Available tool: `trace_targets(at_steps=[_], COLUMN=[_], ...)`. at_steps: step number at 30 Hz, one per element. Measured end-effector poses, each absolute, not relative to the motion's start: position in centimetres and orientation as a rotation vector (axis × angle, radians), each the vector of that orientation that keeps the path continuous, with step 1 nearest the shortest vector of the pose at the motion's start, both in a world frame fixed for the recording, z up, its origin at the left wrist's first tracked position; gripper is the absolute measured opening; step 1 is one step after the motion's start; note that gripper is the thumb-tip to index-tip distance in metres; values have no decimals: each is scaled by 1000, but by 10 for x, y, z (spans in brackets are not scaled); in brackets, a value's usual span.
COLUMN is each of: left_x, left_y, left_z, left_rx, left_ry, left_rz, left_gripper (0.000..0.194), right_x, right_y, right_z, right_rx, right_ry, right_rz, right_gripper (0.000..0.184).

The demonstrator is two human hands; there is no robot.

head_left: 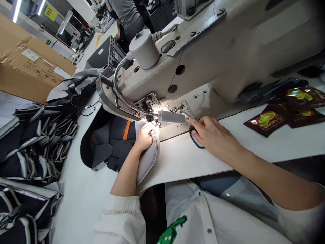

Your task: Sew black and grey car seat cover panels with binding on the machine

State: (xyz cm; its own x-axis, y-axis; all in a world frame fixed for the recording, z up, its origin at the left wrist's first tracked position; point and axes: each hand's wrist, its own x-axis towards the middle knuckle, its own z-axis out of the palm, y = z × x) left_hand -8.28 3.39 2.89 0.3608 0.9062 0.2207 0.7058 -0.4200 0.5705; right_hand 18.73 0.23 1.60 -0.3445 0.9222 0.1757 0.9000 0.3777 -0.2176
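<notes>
My left hand is closed on a grey fabric piece, holding its top end at the needle area of a grey sewing machine. The piece curves down over the table edge. My right hand grips black-handled scissors lying on the white table, with the index finger stretched toward the lit needle plate. A small lamp on a flexible neck shines on the spot.
A heap of dark sewn pieces with an orange stripe lies left of the needle. Stacks of black and grey cut parts fill the left. A cardboard box sits at upper left. Dark snack packets lie at right. Another person stands far behind.
</notes>
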Motion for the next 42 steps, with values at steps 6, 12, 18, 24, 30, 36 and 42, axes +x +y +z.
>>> trace_targets(at_steps=[6, 12, 18, 24, 30, 36, 42], left_x=[-78, -79, -78, -80, -74, -73, -75], left_y=[30, 29, 29, 30, 19, 25, 25], left_z=[28, 28, 31, 29, 18, 17, 18], left_rx=[2362, 2347, 2343, 2394, 2332, 2681, 2818], left_ry=[1385, 1409, 1429, 1417, 1837, 1571, 1509], left_rz=[752, 701, 695, 668, 801, 598, 453], left_gripper=[18, 18, 16, 18, 34, 31, 34], right_x=[189, 176, 159, 150, 145, 143, 193], right_y=[-11, -2, 17, 24, 25, 26, 8], right_z=[24, 24, 30, 35, 31, 36, 40], right_rx=[-1431, -1255, -1388, -1428, -1405, -1386, -1476], right_ry=[-2625, -2682, -2728, -2769, -2718, -2729, -2688], right_rz=[37, 134, 223, 248, 281, 195, 85], right_gripper=[23, 46, 35, 32, 30, 40, 46])
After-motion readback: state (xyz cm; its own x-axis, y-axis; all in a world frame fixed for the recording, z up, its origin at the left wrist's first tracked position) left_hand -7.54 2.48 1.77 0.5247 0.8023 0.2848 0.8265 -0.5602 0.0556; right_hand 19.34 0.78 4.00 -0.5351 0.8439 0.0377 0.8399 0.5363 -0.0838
